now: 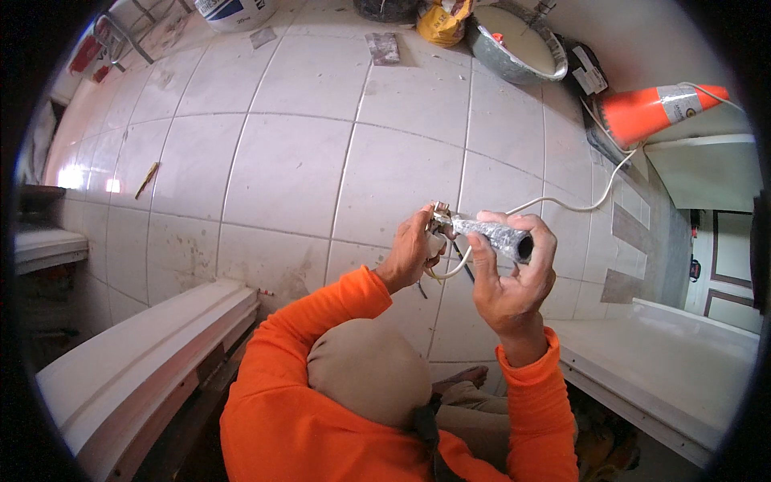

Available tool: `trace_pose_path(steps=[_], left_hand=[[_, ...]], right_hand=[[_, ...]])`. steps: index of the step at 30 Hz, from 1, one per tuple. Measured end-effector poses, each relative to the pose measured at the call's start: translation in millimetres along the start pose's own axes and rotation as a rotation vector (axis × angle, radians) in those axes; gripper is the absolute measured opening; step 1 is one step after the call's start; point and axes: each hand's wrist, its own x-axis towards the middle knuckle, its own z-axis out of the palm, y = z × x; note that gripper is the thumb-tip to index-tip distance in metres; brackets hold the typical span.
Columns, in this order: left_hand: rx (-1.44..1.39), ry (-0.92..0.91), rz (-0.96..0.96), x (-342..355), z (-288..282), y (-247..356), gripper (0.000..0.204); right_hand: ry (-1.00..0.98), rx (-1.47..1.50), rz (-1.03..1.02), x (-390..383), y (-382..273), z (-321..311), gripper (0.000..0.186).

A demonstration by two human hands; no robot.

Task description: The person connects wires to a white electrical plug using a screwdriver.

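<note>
My left hand is closed around a small metal-and-white fitting, whose exact kind is partly covered by the fingers. In my right hand is a grey, speckled cylindrical handle, gripped between thumb and fingers. Its dark round end faces right, and its narrower end points at the fitting, touching or very close to it. A white cable runs from beside the hands toward the right. Below the fitting, a short yellowish wire curves near my left fingers.
An orange traffic cone lies on its side at the right. At the far side stand a basin of pale liquid, a yellow bag and a white bucket. White panels flank me. A thin yellow-brown stick lies on the tiles.
</note>
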Motion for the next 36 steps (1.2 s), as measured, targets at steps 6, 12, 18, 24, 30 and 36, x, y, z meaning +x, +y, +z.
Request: trace_pose_path(steps=[6,12,18,24,30,36], left_hand=[[-0.194,0.037,-0.184,4.9,-3.5,5.0,0.045],[-0.398,0.011,-0.100,31.7,-3.0,28.7,0.041],[-0.641,0.038,0.063,64.8,-66.2,61.9,0.021],[-0.498,-0.181,0.105,47.9,-72.8,78.6,0.041],[-0.183,-0.234,0.118,22.2,-52.9,68.4,0.061],[-0.191,-0.206,0.071,-4.1,-73.1,39.7,0.063]], right_hand=[[0.176,0.101,0.253,-2.0,3.5,5.1,0.044],[0.207,0.110,-0.137,13.2,6.5,-15.7,0.044],[-0.149,0.060,0.275,-16.1,27.4,-20.9,0.028],[-0.352,-0.048,0.279,-44.9,84.7,26.3,0.054],[-0.394,0.098,0.351,-17.0,62.4,60.7,0.065],[-0.536,0.250,0.553,-33.6,50.3,71.3,0.075]])
